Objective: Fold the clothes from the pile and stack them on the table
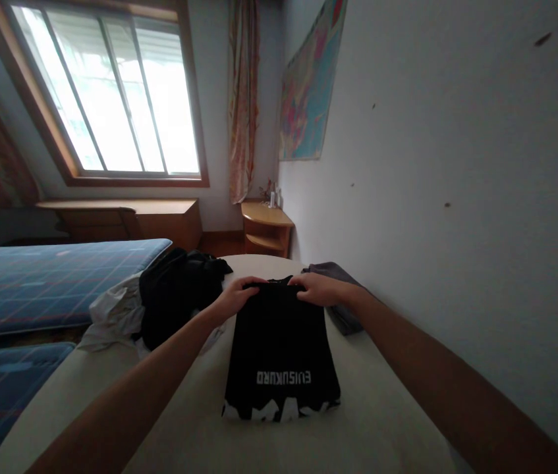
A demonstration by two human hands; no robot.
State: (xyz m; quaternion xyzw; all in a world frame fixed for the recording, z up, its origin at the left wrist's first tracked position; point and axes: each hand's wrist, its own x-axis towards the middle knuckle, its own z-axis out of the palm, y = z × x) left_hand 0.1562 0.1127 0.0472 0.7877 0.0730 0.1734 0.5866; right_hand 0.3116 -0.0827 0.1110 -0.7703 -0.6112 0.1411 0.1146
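Note:
A black T-shirt [279, 336] lies folded into a narrow panel on the pale round table [382, 421]. White lettering crosses it upside down to me, and a white pattern runs along its near edge. My left hand [236, 295] pinches the far left corner by the collar, thumb on top. At the far right corner my right hand [319, 289] grips the cloth in the same way. The fingers beneath the fabric are hidden. Just beyond my right wrist rests a dark grey folded garment [342, 319].
Left of the shirt is a heap of black clothes [180, 289] with a light grey cloth [115, 316]. Blue plaid mattresses [61, 283] border the table's left side. A white wall [456, 263] stands close on the right. Behind are a corner shelf [266, 214] and a wooden desk [170, 207].

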